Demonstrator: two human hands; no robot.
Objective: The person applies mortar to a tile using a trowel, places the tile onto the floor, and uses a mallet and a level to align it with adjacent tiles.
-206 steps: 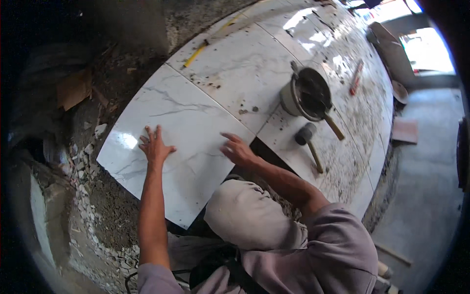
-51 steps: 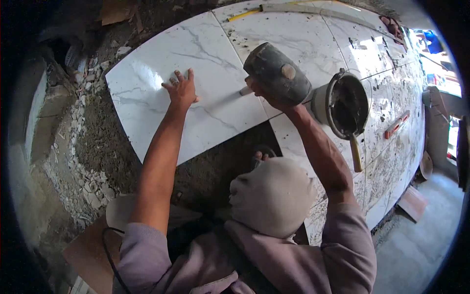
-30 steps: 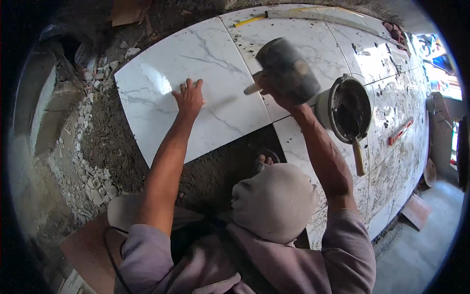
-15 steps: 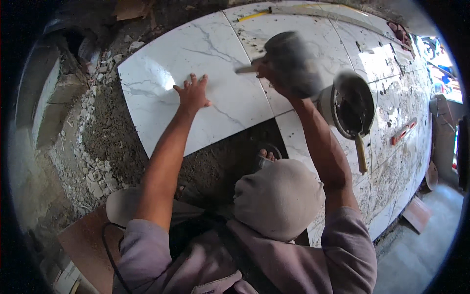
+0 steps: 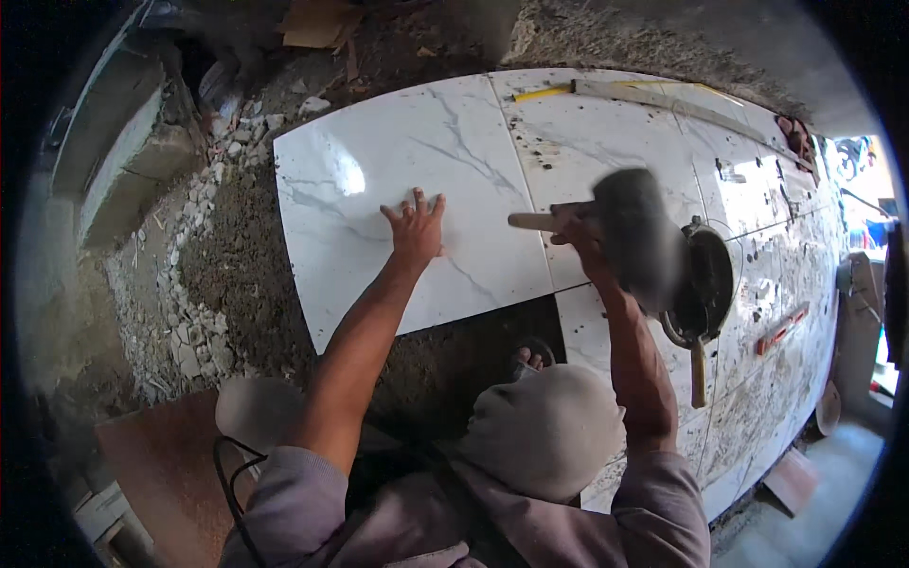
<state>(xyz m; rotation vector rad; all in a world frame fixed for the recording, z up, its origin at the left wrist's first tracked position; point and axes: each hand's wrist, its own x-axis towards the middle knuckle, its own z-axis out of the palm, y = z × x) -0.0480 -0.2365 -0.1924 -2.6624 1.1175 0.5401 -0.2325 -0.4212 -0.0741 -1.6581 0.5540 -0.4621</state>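
Note:
My left hand [image 5: 416, 233] lies on a large white marble-patterned tile [image 5: 331, 227], its fingers spread. My right hand [image 5: 579, 242] is closed round the light wooden handle of a mallet [image 5: 644, 237]. The mallet's big dark head is smeared by motion and hangs in the air over the tiles to the right of that tile. Part of a dark bucket [image 5: 724, 279] shows behind the mallet head. A tool with a wooden handle [image 5: 699, 374] leans over the bucket's near rim; its other end is hidden inside.
Dirty laid tiles [image 5: 757, 379] stretch to the right, with a red level [image 5: 782, 329] on them. A long straightedge [image 5: 672, 102] lies along the far side. Dark soil [image 5: 251, 275] and rubble [image 5: 194, 341] border the left. A foot [image 5: 530, 358] rests in the dirt gap below the tile.
The whole view has shifted, so the scene sits lower in the picture. My right hand has swung the mallet rightward and nearer, over the bucket's edge. My left hand remains on the tile.

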